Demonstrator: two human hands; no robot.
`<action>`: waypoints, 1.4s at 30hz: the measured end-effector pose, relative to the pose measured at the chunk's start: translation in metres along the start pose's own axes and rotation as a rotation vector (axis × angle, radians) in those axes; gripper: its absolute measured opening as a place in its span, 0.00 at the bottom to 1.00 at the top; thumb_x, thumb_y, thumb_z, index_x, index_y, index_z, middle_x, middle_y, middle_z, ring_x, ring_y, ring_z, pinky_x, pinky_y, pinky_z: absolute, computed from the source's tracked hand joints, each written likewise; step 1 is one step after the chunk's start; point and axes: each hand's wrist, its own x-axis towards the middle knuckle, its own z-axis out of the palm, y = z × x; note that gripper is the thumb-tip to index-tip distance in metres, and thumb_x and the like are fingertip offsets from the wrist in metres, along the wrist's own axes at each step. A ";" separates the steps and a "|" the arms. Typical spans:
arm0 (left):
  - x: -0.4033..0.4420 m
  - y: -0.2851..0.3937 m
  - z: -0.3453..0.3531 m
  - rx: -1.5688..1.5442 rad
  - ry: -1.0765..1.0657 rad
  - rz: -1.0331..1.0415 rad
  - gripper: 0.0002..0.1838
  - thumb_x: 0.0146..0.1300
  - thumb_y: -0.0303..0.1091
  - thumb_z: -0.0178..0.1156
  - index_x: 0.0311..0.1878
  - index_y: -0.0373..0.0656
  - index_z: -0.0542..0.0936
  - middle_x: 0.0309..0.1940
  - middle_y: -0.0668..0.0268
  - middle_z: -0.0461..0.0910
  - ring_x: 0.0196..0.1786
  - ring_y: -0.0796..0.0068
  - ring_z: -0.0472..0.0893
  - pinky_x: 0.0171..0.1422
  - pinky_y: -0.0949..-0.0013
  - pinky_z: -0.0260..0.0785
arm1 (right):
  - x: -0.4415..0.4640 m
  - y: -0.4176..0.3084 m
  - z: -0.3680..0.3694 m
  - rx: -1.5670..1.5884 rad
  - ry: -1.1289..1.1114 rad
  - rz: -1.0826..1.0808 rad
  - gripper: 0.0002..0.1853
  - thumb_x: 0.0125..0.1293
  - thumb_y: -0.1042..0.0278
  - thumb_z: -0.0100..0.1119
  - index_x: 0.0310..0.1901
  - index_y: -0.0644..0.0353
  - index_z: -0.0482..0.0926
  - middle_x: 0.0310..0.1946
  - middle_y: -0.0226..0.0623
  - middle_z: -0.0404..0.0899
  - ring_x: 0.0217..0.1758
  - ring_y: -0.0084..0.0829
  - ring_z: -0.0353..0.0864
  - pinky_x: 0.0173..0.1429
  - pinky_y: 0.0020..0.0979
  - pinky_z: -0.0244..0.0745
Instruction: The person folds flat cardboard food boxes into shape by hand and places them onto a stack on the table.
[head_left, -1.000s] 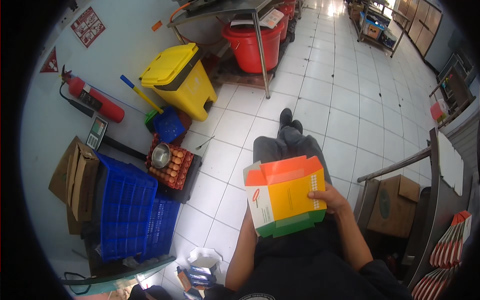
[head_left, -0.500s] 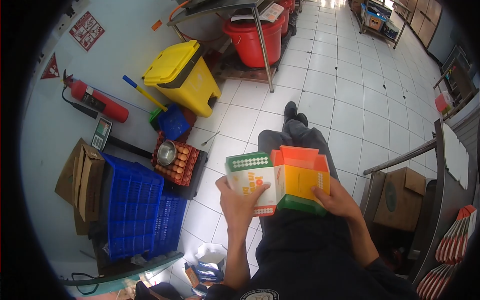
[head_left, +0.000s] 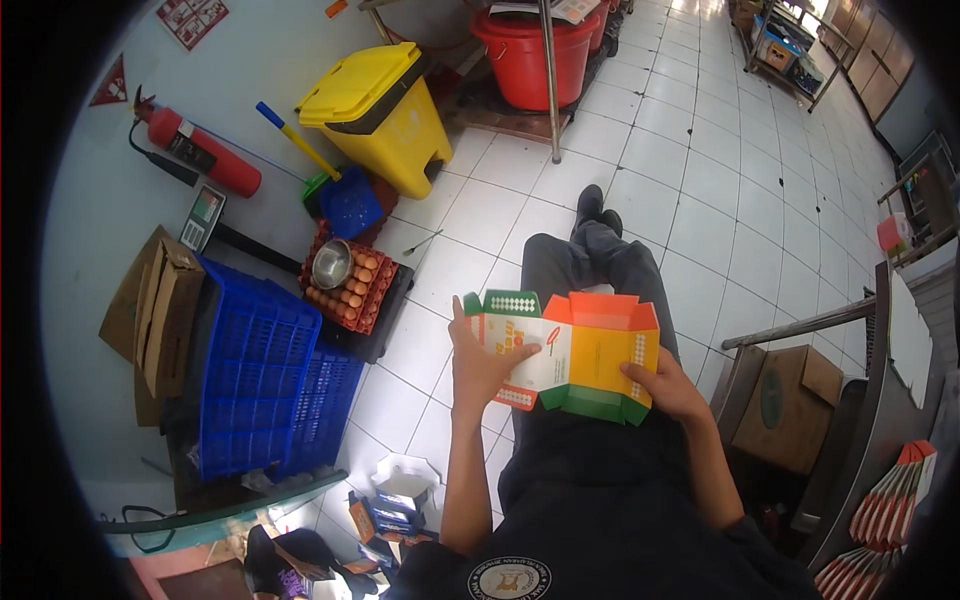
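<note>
A partly unfolded printed cardboard box (head_left: pixel 606 357) is spread over my lap, with white, yellow, orange and green panels and its flaps standing out. At its left end, my left hand (head_left: pixel 482 362) grips the white panel, thumb across the front and a finger pointing up along the edge; the other fingers are partly hidden. My right hand (head_left: pixel 664 388) pinches the yellow panel's right edge, thumb on the front and fingers behind. Below, the green flaps rest close to my dark shirt.
On the left are a blue crate (head_left: pixel 262 375), egg trays (head_left: pixel 358 295) with a metal bowl, a yellow bin (head_left: pixel 385 115) and a fire extinguisher (head_left: pixel 200 150). Several folded cartons (head_left: pixel 893 500) stack at the right, near a brown box (head_left: pixel 785 408). More cartons (head_left: pixel 398 500) lie lower left.
The box panels have opened out flatter, and the flaps spread wider. My left hand has shifted, its finger now raised along the left edge. The camera view has tilted slightly downward.
</note>
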 end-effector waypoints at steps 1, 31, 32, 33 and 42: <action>0.001 -0.005 0.004 0.119 -0.010 0.026 0.73 0.39 0.47 0.86 0.78 0.28 0.44 0.67 0.40 0.66 0.67 0.50 0.76 0.63 0.57 0.76 | 0.007 0.008 -0.001 0.004 0.007 0.034 0.18 0.74 0.71 0.55 0.61 0.71 0.74 0.51 0.42 0.84 0.52 0.30 0.83 0.59 0.33 0.77; -0.015 0.016 0.051 0.731 0.094 -0.021 0.63 0.45 0.45 0.81 0.80 0.41 0.53 0.56 0.53 0.75 0.57 0.52 0.76 0.63 0.51 0.63 | 0.030 -0.043 0.072 -0.486 0.110 0.006 0.20 0.68 0.69 0.50 0.59 0.69 0.73 0.49 0.60 0.83 0.57 0.57 0.82 0.62 0.46 0.74; -0.018 0.020 0.048 0.755 0.118 0.007 0.58 0.49 0.44 0.79 0.79 0.40 0.55 0.55 0.53 0.77 0.56 0.53 0.78 0.61 0.51 0.66 | 0.034 -0.038 0.071 -0.498 0.104 0.012 0.20 0.68 0.69 0.50 0.59 0.69 0.73 0.49 0.60 0.83 0.56 0.57 0.82 0.62 0.46 0.74; -0.017 0.023 0.040 0.639 0.055 -0.015 0.52 0.52 0.44 0.77 0.77 0.39 0.60 0.52 0.52 0.80 0.53 0.52 0.80 0.59 0.51 0.68 | 0.037 -0.032 0.069 -0.513 0.098 0.019 0.20 0.68 0.68 0.50 0.59 0.69 0.73 0.49 0.61 0.83 0.56 0.58 0.83 0.61 0.47 0.74; -0.021 0.030 0.005 0.527 -0.398 0.266 0.11 0.62 0.30 0.58 0.44 0.34 0.77 0.31 0.47 0.84 0.38 0.43 0.85 0.45 0.46 0.77 | 0.028 -0.029 0.069 -0.500 0.088 -0.006 0.19 0.69 0.69 0.49 0.57 0.69 0.74 0.47 0.61 0.83 0.54 0.59 0.82 0.60 0.47 0.74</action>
